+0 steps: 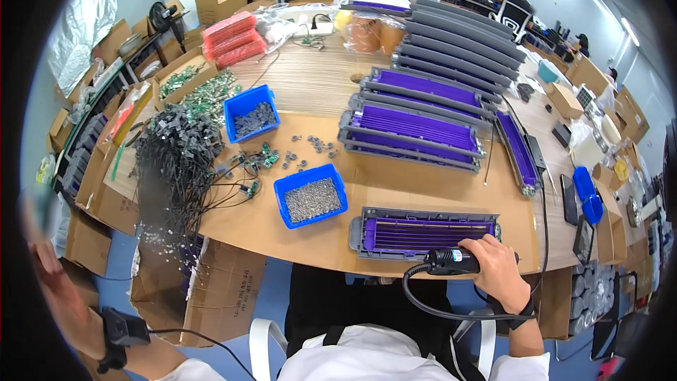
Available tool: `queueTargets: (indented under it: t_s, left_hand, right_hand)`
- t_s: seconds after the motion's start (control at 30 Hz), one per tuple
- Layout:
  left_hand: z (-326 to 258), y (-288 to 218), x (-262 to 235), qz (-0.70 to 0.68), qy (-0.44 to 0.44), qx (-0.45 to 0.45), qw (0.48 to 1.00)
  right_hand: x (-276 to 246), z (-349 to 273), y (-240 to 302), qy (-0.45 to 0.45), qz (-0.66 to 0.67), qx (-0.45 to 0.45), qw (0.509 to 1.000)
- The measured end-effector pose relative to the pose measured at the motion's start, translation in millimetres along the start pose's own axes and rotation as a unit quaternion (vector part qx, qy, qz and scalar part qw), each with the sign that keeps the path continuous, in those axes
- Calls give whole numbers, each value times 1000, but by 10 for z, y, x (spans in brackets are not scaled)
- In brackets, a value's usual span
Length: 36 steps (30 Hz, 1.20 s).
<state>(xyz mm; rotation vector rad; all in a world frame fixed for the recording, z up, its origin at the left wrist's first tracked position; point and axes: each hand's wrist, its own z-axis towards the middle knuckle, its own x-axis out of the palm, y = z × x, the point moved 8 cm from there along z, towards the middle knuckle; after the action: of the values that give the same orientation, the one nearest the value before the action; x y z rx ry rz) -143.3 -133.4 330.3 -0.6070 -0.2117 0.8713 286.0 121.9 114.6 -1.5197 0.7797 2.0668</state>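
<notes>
With your right hand [502,268] you had fingers wrapped round the black corded electric screwdriver [451,261] at the table's near edge, touching the grey-framed purple filter panel [425,233], likely mid-fastening; your blurred left hand's [39,240] fingers I couldn't read.

Left hand [39,240] blurred, half cut off by the dark fisheye rim; fingers not readable, can't tell if it holds anything. Right hand [499,264] covers the rear of the black electric screwdriver [451,261]; its tip is too small to make out. Small parts in the near blue bin [311,196] too fine to identify. Table [310,236] near edge hides the person's lap.
</notes>
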Motion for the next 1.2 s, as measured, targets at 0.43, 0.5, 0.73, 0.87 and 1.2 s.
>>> queueTargets:
  t_s: [0.43, 0.5, 0.73, 0.87, 1.2]
  left_hand:
    - [-1966, 1095, 2254, -113, 386, -460, 791]
    - [-2062, 1130, 2500, -150, 370, -456, 795]
    - [-2153, 1172, 2786, -216, 335, -446, 801]
    - [-2169, 1232, 2869, -253, 325, -445, 796]
    - [-2106, 1320, 3036, -315, 279, -478, 771]
  right_hand:
    - [-703, 649, 417, -66, 182, 45, 980]
    - [-387, 835, 431, 48, 354, 79, 931]
    - [-50, 1113, 628, 133, 361, 70, 920]
    - [29, 1108, 554, 135, 423, 77, 893]
    - [-127, 1333, 619, 55, 279, -9, 959]
